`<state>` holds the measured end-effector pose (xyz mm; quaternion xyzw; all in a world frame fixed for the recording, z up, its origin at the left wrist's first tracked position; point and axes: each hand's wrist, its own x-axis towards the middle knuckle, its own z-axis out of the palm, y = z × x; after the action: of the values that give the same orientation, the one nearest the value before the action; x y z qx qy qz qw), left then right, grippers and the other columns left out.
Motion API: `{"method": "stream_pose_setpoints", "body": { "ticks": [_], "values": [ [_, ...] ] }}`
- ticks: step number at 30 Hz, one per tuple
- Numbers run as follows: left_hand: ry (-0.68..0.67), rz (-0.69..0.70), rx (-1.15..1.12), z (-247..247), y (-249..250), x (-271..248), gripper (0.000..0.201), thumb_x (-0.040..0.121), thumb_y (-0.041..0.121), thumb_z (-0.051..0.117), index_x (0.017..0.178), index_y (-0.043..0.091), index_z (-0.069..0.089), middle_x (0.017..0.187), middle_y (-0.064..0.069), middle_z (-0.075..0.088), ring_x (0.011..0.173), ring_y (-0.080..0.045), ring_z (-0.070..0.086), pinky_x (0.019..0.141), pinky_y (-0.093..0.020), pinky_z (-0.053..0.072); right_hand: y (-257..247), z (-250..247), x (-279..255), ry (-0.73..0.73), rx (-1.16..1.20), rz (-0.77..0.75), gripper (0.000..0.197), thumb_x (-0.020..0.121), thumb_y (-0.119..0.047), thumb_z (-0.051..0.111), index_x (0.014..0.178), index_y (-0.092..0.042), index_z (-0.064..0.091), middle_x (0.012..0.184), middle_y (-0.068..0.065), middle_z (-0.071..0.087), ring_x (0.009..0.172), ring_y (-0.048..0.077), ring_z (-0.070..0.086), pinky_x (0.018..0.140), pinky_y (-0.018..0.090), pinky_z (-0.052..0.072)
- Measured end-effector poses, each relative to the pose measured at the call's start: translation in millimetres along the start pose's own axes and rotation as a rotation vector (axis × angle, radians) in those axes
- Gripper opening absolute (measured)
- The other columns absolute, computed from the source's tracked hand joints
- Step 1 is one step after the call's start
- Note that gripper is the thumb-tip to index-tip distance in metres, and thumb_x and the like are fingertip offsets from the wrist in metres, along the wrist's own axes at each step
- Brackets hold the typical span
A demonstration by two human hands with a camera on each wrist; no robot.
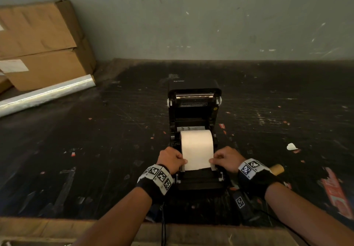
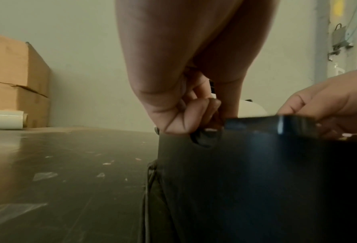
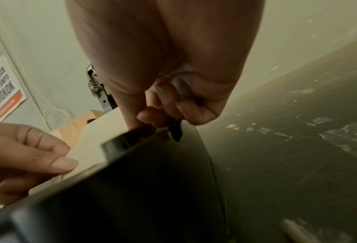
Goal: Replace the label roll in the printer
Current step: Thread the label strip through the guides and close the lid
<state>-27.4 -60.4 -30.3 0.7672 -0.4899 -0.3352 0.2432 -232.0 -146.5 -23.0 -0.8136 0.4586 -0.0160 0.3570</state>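
A black label printer (image 1: 199,180) stands on the dark table with its lid (image 1: 194,96) swung up and back. A white label roll (image 1: 197,140) lies in its bay, and its loose end (image 1: 197,161) is drawn toward me over the front. My left hand (image 1: 172,159) pinches the left edge of that strip with curled fingers (image 2: 194,115). My right hand (image 1: 225,158) pinches the right edge the same way, thumb and fingers (image 3: 152,116) at the printer's side wall (image 3: 152,189). The paper guides under the strip are mostly hidden.
Two stacked cardboard boxes (image 1: 38,42) and a shiny film roll (image 1: 46,94) lie at the back left. A cardboard tube (image 1: 276,169) lies right of my right wrist, with a red scrap (image 1: 335,194) beyond. A wall (image 1: 210,16) closes the back. Paper bits litter the table (image 1: 95,150).
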Motion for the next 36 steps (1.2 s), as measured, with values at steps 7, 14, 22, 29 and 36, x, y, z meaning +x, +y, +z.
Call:
{"method": "stream_pose_setpoints", "body": {
  "ticks": [7, 14, 22, 29, 36],
  "values": [
    [0.053, -0.012, -0.026, 2, -2, 2, 0.022, 0.084, 0.026, 0.068, 0.095, 0.008, 0.074, 0.099, -0.009, 0.072, 0.092, -0.017, 0.066, 0.08, -0.023, 0.049, -6, -7, 5, -0.115, -0.012, 0.045, 0.021, 0.083, -0.032, 0.064, 0.064, -0.023, 0.066, 0.069, -0.006, 0.062, 0.065, 0.006, 0.055, 0.059, 0.019, 0.04],
    [0.058, -0.001, -0.006, 2, -1, 1, 0.025, 0.083, 0.027, 0.068, 0.1, 0.008, 0.072, 0.103, -0.007, 0.071, 0.099, -0.018, 0.065, 0.083, -0.022, 0.048, 3, -1, 4, 0.002, 0.067, 0.056, 0.02, 0.084, -0.03, 0.064, 0.091, -0.014, 0.074, 0.067, -0.013, 0.06, 0.064, 0.003, 0.055, 0.059, 0.017, 0.037],
    [-0.011, -0.001, 0.052, -2, 2, -1, 0.021, 0.084, 0.025, 0.067, 0.094, 0.006, 0.072, 0.095, -0.006, 0.07, 0.084, -0.012, 0.061, 0.078, -0.022, 0.049, 3, -6, 10, -0.03, 0.094, 0.088, 0.024, 0.081, -0.031, 0.067, 0.09, -0.01, 0.074, 0.079, 0.001, 0.07, 0.073, 0.012, 0.061, 0.064, 0.019, 0.043],
    [0.038, 0.002, -0.086, -1, -6, -4, 0.022, 0.083, 0.025, 0.069, 0.097, 0.009, 0.074, 0.1, -0.007, 0.072, 0.083, -0.01, 0.06, 0.082, -0.022, 0.047, 12, 6, 5, 0.027, 0.124, 0.063, 0.019, 0.083, -0.029, 0.065, 0.093, -0.015, 0.073, 0.091, -0.003, 0.069, 0.081, 0.006, 0.061, 0.067, 0.017, 0.041],
    [-0.03, 0.028, 0.046, -4, 1, -6, 0.02, 0.084, 0.021, 0.068, 0.098, 0.007, 0.073, 0.105, -0.007, 0.07, 0.092, -0.013, 0.062, 0.081, -0.018, 0.047, 9, 4, 7, 0.099, 0.155, 0.083, 0.02, 0.078, -0.031, 0.07, 0.091, -0.015, 0.074, 0.082, -0.005, 0.068, 0.079, 0.009, 0.062, 0.066, 0.019, 0.041]
  ]
}}
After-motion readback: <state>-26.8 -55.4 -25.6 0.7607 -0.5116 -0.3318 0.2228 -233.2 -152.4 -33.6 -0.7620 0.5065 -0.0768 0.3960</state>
